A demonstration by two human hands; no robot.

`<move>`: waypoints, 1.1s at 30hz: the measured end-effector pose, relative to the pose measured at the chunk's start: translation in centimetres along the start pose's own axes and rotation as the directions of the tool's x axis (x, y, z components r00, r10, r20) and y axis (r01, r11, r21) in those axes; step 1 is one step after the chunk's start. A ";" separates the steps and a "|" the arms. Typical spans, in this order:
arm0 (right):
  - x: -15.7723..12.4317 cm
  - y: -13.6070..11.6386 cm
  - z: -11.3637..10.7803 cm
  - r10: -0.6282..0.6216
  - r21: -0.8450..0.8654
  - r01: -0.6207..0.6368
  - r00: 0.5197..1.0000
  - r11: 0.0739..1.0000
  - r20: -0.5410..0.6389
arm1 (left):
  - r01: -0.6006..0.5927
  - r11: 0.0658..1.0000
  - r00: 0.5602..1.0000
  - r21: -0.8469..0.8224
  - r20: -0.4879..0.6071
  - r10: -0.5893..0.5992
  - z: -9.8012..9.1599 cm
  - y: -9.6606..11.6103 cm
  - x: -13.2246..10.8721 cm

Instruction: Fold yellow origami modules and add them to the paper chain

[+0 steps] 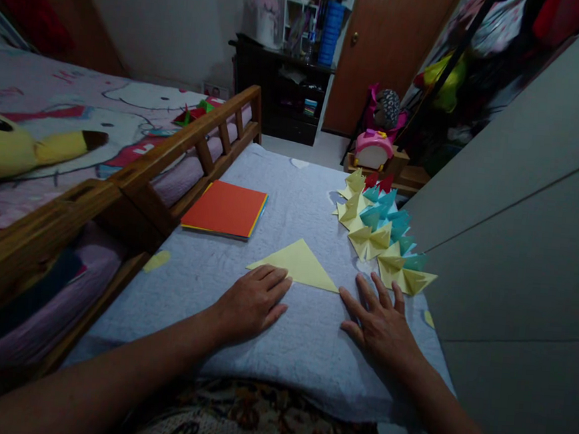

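A yellow sheet of paper (pixel 303 265), folded into a triangle, lies on the cloth-covered table with its peak pointing away from me. My left hand (pixel 255 301) rests flat, fingertips over the triangle's lower left edge. On the other side, my right hand (pixel 381 321) is spread out, its index fingertip touching the right corner. Several folded yellow paper pieces (pixel 370 240) stand in a row beyond my right hand, beside a row of blue ones (pixel 385 211). Two red folded pieces (pixel 378 182) sit at their far end.
A stack of coloured paper (pixel 227 209), orange on top, lies at the table's left. A wooden rail (pixel 175 134) separates the table from a bed with a yellow plush toy (pixel 29 146). A pale cabinet wall (pixel 524 229) borders the right side.
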State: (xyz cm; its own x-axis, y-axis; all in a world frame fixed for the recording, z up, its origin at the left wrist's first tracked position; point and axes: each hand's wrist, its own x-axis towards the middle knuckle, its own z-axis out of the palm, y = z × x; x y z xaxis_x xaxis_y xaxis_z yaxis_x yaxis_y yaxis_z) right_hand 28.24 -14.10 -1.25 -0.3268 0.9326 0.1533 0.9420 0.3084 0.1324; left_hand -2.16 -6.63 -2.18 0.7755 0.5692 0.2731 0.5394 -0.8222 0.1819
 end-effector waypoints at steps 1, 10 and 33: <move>-0.1 0.2 0.0 0.000 0.005 0.000 1.000 1.000 -0.009 | -0.003 1.000 1.000 -0.005 -0.009 0.003 0.1 -0.1 -0.1; 2.5 -0.2 0.1 0.102 0.437 -0.056 0.991 0.898 -0.082 | 0.173 0.982 0.957 -0.072 -0.222 -0.185 0.3 -0.9 -0.7; 8.4 -3.2 1.9 0.149 0.685 0.116 0.937 0.719 -0.315 | 0.137 0.940 0.913 -0.311 -0.330 -0.242 -0.7 -1.4 -0.2</move>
State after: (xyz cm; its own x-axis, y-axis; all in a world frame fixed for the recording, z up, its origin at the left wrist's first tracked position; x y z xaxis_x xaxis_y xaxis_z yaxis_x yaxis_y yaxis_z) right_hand 22.64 -6.93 -2.22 -0.1903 0.8607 0.4723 0.6918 0.4589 -0.5575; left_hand -3.30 -5.63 -1.85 0.4691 0.7163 0.5166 0.5112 -0.6972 0.5026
